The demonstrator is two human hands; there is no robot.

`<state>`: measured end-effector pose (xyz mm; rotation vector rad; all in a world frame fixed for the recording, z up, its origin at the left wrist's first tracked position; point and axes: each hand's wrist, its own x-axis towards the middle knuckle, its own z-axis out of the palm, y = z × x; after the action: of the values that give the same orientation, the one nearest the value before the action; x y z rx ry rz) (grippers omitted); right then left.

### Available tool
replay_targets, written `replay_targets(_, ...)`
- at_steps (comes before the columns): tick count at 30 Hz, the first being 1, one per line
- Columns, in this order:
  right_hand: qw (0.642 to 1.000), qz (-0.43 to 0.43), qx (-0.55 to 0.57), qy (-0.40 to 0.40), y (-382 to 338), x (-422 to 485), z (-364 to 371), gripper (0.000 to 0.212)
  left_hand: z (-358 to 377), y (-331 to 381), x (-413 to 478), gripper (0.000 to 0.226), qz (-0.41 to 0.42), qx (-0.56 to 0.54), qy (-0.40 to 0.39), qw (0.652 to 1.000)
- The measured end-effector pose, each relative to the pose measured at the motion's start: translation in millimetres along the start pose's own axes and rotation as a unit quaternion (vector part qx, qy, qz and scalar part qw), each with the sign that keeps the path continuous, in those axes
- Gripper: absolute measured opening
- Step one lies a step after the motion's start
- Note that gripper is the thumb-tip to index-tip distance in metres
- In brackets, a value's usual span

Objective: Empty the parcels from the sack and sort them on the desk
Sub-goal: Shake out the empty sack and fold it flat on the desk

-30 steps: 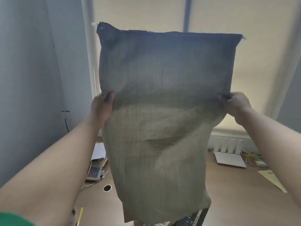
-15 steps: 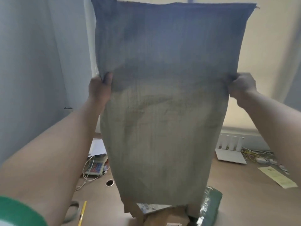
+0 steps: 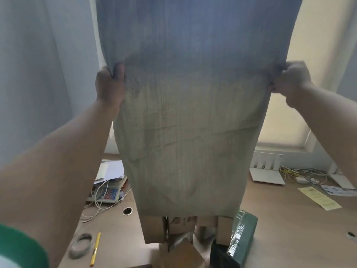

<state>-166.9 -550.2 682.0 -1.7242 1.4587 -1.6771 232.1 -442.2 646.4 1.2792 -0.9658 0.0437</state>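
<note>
Two raised hands clutch the sack's side edges: left hand, then right hand, fingers closed on cloth. Its top is cut off. Below its open mouth, parcels lie heaped on the tabletop, partly hidden.

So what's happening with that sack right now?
A person holds the sack upside down above the desk, left hand and right hand each gripping a side edge. Brown cardboard parcels and a green wrapped parcel lie piled under its open mouth, unsorted.
</note>
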Motion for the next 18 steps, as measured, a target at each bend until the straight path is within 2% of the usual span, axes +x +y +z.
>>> replay_targets(2,1.0,-0.015,-0.006,0.013,-5,0,-4,0.034,2,6,3,0.027,0.003,-0.014,0.002,1.0)
replay_targets(6,1.0,0.006,-0.02,-0.023,0,-3,-9,0.037,-3,3,4,0.03,-0.004,-0.011,-0.023,1.0)
replay_targets(10,0.999,-0.032,-0.002,0.023,-24,1,-18,0.036,-8,25,14,0.031,0.012,-0.036,-0.004,0.999)
replay_targets(13,0.996,-0.054,0.027,0.058,-36,1,-20,0.038,-8,41,22,0.023,0.032,-0.045,0.027,0.998)
replay_targets(18,0.997,-0.04,0.05,0.036,-24,-2,-17,0.026,-7,45,24,0.02,0.041,-0.053,0.022,0.997)
